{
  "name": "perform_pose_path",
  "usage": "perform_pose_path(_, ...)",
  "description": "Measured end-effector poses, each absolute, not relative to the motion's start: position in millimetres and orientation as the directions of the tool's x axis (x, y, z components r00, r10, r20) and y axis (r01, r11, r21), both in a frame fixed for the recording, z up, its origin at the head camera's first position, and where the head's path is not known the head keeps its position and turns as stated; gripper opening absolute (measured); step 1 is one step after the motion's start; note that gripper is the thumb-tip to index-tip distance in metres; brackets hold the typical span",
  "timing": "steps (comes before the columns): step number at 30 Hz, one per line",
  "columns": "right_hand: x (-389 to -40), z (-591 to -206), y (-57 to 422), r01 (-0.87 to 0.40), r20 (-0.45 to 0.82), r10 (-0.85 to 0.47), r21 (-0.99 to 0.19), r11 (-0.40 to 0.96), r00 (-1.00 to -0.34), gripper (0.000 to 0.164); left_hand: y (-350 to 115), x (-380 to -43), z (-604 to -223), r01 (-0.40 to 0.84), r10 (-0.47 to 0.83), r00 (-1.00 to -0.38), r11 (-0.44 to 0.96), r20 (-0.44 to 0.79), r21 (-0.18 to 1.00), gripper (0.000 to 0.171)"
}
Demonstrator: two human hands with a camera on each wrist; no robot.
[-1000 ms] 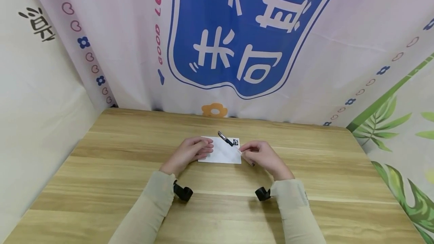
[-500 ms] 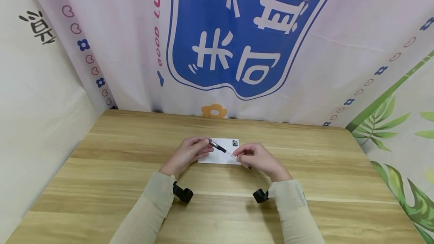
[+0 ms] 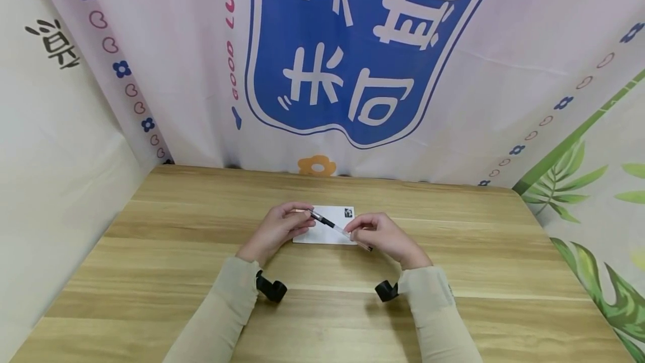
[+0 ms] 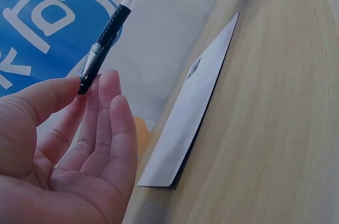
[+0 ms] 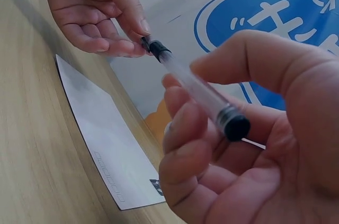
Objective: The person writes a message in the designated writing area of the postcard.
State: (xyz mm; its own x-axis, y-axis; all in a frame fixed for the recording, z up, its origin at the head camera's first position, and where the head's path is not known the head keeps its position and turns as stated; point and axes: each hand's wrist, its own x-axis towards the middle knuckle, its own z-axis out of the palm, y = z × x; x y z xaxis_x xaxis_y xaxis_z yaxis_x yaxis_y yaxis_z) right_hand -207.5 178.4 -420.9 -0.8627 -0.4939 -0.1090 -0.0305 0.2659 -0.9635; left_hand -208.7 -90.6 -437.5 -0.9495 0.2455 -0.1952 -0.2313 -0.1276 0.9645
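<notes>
A pen (image 3: 327, 222) with a clear barrel and a black cap is held slanted above a white envelope (image 3: 327, 234). My left hand (image 3: 279, 228) pinches the capped end between thumb and index finger; in the left wrist view the cap (image 4: 100, 49) with its clip shows at the thumb tip. My right hand (image 3: 385, 237) grips the clear barrel (image 5: 198, 86) between thumb and fingers, and the barrel's black end plug (image 5: 237, 128) points toward the right wrist camera. The envelope lies flat on the table, with a dark printed stamp (image 3: 349, 213) at its upper right corner.
The wood-grain table (image 3: 322, 318) spreads around both arms. A printed curtain (image 3: 201, 71) hangs along its back edge. Black wrist cameras (image 3: 272, 289) sit at the sleeve cuffs.
The pen has come down and leftward, and its capped end, free a second ago, is now in my left fingers. The right hand shifted slightly left. The envelope stays put.
</notes>
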Motion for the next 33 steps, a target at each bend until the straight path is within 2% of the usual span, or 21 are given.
perform_pose_path(10,-208,-422,181,0.057,-0.099,-0.500,-0.994,0.098,-0.861,0.027,-92,-209,-438,-0.249,0.242,-0.949,-0.182,-0.202,0.951,0.034)
perform_pose_path(17,-210,-424,184,0.125,-0.042,-0.515,-0.984,-0.128,-0.856,0.025,-93,-208,-438,-0.289,0.275,-0.938,-0.296,-0.208,0.911,0.024)
perform_pose_path(22,-210,-428,185,0.135,0.018,-0.547,-0.962,-0.237,-0.837,0.030,-92,-208,-437,-0.315,0.308,-0.928,-0.351,-0.209,0.882,0.017)
perform_pose_path(33,-208,-432,167,0.075,0.092,-0.450,-0.937,-0.340,-0.888,0.033,-85,-206,-431,-0.345,0.328,-0.918,-0.386,-0.222,0.856,0.014)
